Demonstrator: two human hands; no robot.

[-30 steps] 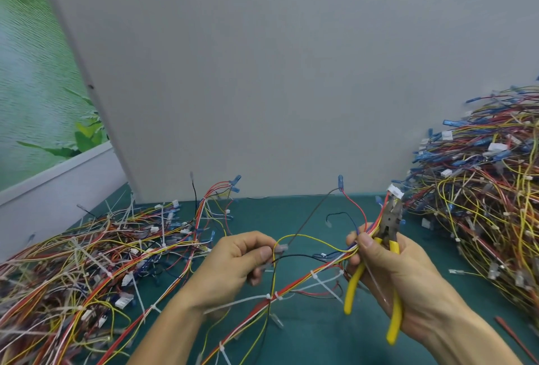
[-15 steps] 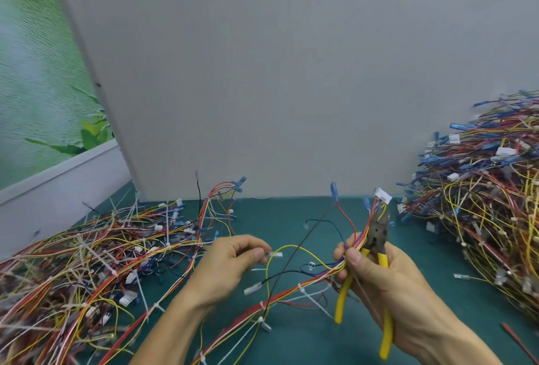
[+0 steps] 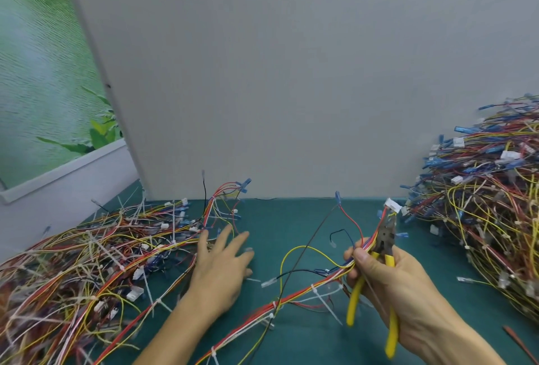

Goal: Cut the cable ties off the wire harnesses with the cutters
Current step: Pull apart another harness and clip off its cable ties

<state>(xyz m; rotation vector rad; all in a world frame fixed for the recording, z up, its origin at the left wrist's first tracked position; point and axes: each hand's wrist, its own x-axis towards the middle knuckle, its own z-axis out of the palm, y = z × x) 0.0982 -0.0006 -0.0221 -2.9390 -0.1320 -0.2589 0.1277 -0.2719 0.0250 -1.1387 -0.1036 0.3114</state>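
My right hand [image 3: 393, 286] grips the yellow-handled cutters [image 3: 386, 259], jaws pointing up, and also pinches a wire harness [image 3: 306, 294] of red, yellow and white wires against them. The harness trails down to the left across the green mat, with white cable ties [image 3: 316, 291] still around it. A white connector [image 3: 392, 205] tops the harness above the jaws. My left hand [image 3: 221, 268] hovers flat with fingers spread beside the left wire pile, holding nothing.
A loose pile of wires and cut ties [image 3: 87, 259] covers the left of the green mat [image 3: 291, 224]. A tall heap of harnesses [image 3: 490, 204] fills the right side. A grey panel [image 3: 291, 72] stands behind. A red-brown stick [image 3: 519, 341] lies at the lower right.
My left hand has let go of the harness wires and swung left toward the pile, fingers now spread. My right hand still holds cutters and harness.
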